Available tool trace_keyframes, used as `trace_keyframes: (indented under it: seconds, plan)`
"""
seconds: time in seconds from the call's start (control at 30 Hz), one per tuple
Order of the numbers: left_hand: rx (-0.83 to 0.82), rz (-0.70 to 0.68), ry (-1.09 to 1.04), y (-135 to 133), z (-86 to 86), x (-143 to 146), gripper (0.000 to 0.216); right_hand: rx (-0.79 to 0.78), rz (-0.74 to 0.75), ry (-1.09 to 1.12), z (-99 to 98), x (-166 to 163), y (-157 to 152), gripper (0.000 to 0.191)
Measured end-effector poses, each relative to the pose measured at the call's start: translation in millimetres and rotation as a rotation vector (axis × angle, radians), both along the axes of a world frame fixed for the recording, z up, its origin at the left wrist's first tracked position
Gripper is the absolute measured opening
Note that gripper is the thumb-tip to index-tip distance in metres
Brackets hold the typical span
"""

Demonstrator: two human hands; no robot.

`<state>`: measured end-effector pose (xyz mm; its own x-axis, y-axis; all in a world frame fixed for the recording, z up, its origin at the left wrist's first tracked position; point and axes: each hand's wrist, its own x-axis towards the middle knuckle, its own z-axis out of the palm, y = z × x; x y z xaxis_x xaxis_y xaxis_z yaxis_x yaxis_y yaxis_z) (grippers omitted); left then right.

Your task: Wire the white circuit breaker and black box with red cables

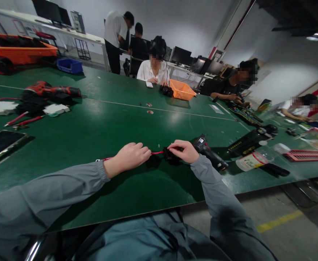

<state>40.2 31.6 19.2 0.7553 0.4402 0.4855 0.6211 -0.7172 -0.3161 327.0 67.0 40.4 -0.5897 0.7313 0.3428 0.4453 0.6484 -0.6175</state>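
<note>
My left hand [129,157] is closed in a fist around a red wire [157,153] that runs between both hands above the green table [99,127]. My right hand [182,150] pinches a small black part [167,154] at the wire's right end. The wire's other end sticks out by my left wrist. Both arms wear grey sleeves. A black power tool [209,152] lies just right of my right hand.
A plastic bottle [253,160] and black tool case [250,139] lie at the right. Red drill [50,90], red pliers [23,120] and a dark tablet [1,143] sit at the left. An orange bin [181,90] stands across the table, where several people sit.
</note>
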Motion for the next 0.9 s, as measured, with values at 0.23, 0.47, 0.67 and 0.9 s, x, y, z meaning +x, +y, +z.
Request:
trace_keyframes:
  seconds: [0.23,0.47,0.67,0.9]
  plan:
    - [0.004,-0.003,0.085,-2,-3.9,1,0.014,0.241,-0.159,-0.058,-5.3,5,7,0.022]
    - [0.031,0.012,0.121,-2,-3.4,0,0.011,0.258,-0.135,-0.092,-12.6,7,13,0.019]
    - [0.025,0.031,0.106,-1,-3.2,1,0.012,0.263,-0.131,-0.082,-14.8,8,13,0.017]
    - [-0.050,0.012,0.067,4,5.3,2,0.020,0.279,-0.155,-0.103,-12.7,7,13,0.016]
